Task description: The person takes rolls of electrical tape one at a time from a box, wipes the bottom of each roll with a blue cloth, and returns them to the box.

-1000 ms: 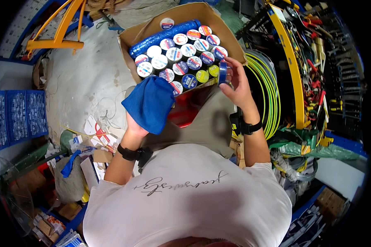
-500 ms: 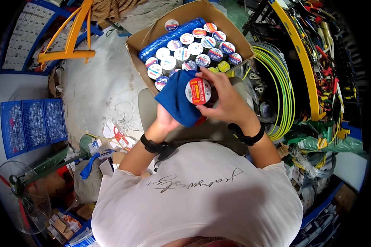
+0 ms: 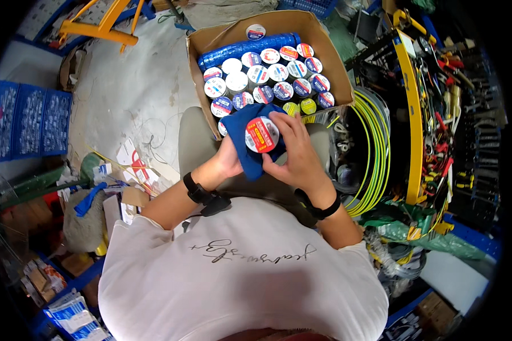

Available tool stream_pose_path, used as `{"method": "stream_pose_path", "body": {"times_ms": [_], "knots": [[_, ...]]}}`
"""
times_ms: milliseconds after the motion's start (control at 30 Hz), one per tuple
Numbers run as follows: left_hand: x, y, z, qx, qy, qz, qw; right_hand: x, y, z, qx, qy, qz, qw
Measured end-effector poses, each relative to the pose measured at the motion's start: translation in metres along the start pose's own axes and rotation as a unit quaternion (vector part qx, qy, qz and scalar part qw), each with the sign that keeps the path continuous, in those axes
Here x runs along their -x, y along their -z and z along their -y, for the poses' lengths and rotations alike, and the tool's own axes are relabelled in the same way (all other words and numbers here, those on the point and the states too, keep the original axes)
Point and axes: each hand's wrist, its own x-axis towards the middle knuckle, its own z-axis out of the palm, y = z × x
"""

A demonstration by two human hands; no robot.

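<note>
A round roll of electrical tape (image 3: pixel 261 135) with a red and white label faces up in front of me, over my lap. My right hand (image 3: pixel 297 152) grips it by the rim, with the thumb below and the fingers above. Beneath and behind the roll is a blue cloth (image 3: pixel 254 166), which my left hand (image 3: pixel 228 158) holds from the left side; its fingers are mostly covered by the cloth. Just beyond both hands stands an open cardboard box (image 3: pixel 337 62). Inside it are many rolls with white, blue, red and yellow-green labels, and a long blue wrapped bundle (image 3: pixel 247 50).
A coil of yellow-green cable (image 3: pixel 381 153) lies right of the box, beside a yellow-edged rack (image 3: pixel 413 113) of hand tools. Blue bins (image 3: pixel 29 120) stand at the left. Paper scraps (image 3: pixel 135 162) litter the pale floor, and an orange frame (image 3: pixel 99 29) is at the far left.
The view has shifted, so the surroundings appear displaced. Both hands still hold the cloth and tape roll; the roll's label has turned and tilted slightly.
</note>
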Motion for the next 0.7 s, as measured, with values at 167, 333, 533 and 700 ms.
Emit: {"method": "stream_pose_path", "body": {"times_ms": [167, 333, 533, 700], "knots": [[-0.001, -0.002, 0.006, 0.001, -0.029, -0.038, 0.999, -0.004, -0.010, 0.000, 0.057, -0.041, 0.021, 0.997], [0.006, 0.017, -0.005, 0.140, 0.014, 0.012, 0.990, -0.028, -0.007, -0.003, -0.022, 0.018, 0.135, 0.990], [0.028, 0.016, -0.033, 0.079, -0.082, 0.092, 0.989, -0.121, 0.031, -0.034, 0.092, 0.057, 0.124, 0.986], [0.057, 0.035, -0.049, 0.100, -0.139, 0.023, 0.985, -0.197, -0.001, -0.157, 0.155, -0.005, 0.149, 0.977]]}}
